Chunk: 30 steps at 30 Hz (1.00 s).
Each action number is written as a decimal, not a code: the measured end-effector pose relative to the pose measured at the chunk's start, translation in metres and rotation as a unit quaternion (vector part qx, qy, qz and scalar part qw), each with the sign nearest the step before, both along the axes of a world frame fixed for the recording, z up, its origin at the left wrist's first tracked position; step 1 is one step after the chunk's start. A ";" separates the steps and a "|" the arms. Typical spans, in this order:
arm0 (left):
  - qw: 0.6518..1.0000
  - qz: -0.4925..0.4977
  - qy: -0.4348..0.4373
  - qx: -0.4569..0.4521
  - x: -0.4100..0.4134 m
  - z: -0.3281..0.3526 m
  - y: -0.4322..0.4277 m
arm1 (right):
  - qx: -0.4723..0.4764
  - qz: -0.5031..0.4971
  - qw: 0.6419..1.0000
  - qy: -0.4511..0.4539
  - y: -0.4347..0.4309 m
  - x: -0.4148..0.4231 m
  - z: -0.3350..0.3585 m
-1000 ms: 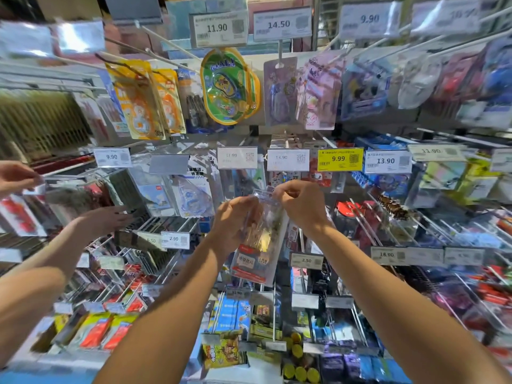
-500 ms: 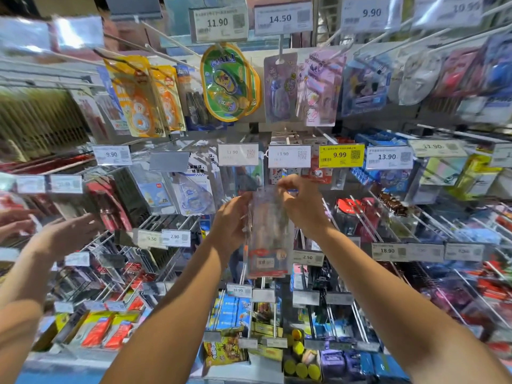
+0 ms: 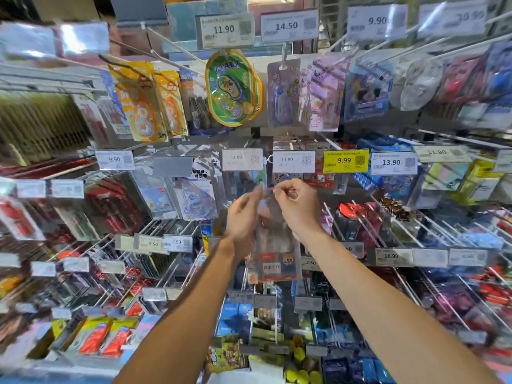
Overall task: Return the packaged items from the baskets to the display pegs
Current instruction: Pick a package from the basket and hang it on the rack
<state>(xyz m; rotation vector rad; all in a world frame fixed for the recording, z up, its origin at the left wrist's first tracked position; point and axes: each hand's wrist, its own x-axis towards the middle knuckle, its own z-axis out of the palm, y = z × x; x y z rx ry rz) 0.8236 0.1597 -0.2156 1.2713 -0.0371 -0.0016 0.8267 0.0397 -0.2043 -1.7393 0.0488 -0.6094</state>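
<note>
- Packet (image 3: 274, 253) raised since earlier, now upright, top just below 13.90 tag (image 3: 293, 162).
- Left hand (image 3: 242, 217) and right hand (image 3: 297, 209) both pinch its top edge.
- Pegs (image 3: 171, 47) around hold hanging packs (image 3: 141, 106).

The packet (image 3: 274, 256) is clear glossy plastic, the pegs (image 3: 173, 48) smooth metal wire, the price labels (image 3: 293, 162) probably matt paper.
</note>
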 end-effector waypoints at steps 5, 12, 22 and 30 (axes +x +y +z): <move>0.996 0.045 -0.032 0.076 0.001 0.000 -0.004 | 0.017 -0.002 1.000 -0.022 0.006 0.001 -0.005; 0.992 0.038 -0.054 0.110 0.002 -0.005 0.002 | -0.006 -0.003 1.000 -0.013 0.006 -0.001 -0.011; 0.984 -0.003 -0.075 0.164 -0.003 -0.005 0.005 | 0.041 0.019 0.999 0.002 0.015 -0.005 -0.015; 0.979 0.012 -0.105 0.173 0.000 -0.008 0.011 | 0.079 0.020 0.997 0.016 0.021 -0.006 -0.014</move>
